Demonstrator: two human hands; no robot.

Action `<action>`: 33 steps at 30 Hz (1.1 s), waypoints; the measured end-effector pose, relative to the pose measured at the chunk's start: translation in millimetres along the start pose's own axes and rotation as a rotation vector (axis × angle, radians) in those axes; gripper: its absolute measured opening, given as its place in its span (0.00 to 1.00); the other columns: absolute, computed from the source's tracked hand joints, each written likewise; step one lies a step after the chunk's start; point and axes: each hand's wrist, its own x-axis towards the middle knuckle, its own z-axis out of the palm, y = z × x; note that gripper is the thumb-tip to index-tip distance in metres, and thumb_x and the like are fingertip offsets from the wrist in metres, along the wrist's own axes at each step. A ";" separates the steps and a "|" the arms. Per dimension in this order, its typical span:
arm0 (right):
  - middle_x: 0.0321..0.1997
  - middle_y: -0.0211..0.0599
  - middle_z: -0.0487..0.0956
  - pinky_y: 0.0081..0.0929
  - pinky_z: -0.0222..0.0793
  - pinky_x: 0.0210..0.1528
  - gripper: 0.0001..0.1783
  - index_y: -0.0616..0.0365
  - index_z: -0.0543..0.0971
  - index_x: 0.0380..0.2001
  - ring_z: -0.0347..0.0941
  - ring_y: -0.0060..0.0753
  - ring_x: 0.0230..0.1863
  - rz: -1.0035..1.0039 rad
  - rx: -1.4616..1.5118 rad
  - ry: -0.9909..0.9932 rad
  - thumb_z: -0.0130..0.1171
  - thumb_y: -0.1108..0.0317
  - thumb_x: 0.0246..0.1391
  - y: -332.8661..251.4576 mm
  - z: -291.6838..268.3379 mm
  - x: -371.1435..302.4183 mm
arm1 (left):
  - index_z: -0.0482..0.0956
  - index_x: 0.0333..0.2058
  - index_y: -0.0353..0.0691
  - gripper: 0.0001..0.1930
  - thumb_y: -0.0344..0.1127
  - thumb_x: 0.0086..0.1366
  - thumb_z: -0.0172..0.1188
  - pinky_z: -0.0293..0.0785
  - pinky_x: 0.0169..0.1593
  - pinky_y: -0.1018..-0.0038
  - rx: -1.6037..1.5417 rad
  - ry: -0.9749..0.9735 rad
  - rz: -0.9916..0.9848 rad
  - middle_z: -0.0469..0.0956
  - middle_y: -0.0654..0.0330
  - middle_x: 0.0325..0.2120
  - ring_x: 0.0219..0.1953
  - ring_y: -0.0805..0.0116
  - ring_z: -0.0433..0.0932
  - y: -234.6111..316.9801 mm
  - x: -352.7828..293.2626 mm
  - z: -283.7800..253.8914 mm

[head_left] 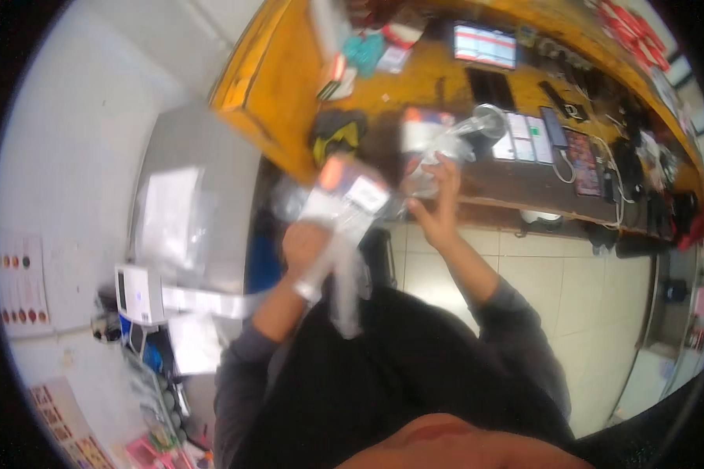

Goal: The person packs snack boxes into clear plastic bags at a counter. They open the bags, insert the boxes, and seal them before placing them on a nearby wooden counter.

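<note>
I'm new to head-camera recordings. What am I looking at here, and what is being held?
There is no machine: a person works with two bare hands. The single picture comes from a fisheye camera on their head, looking down, so straight edges bend near the rim.

The left hand holds an orange, dark and white pack. The right hand touches clear wrap by the desk; blur hides how firmly. Beyond it shows another pack.

On the desk are a lit screen and a phone.
</note>
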 end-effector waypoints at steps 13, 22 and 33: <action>0.63 0.40 0.64 0.25 0.64 0.56 0.39 0.59 0.57 0.65 0.65 0.27 0.58 0.407 0.889 -0.070 0.61 0.78 0.50 -68.9 -35.9 38.8 | 0.76 0.34 0.50 0.17 0.47 0.46 0.66 0.61 0.43 0.63 0.056 0.069 0.378 0.72 0.62 0.33 0.38 0.60 0.71 7.0 130.1 -60.0; 0.47 0.38 0.72 0.34 0.78 0.37 0.32 0.44 0.57 0.59 0.73 0.30 0.43 0.273 0.814 0.530 0.58 0.72 0.55 -36.7 -114.8 196.0 | 0.73 0.45 0.41 0.21 0.42 0.55 0.65 0.59 0.57 0.56 0.361 0.394 0.005 0.68 0.51 0.47 0.54 0.50 0.65 -58.3 208.0 -68.7; 0.50 0.51 0.72 0.36 0.69 0.50 0.35 0.61 0.61 0.54 0.72 0.42 0.50 0.208 0.137 1.380 0.68 0.62 0.48 127.8 -224.6 432.0 | 0.71 0.29 0.43 0.06 0.24 0.54 0.51 0.64 0.55 0.53 0.371 0.455 0.235 0.67 0.58 0.39 0.57 0.44 0.64 -90.5 187.9 -54.7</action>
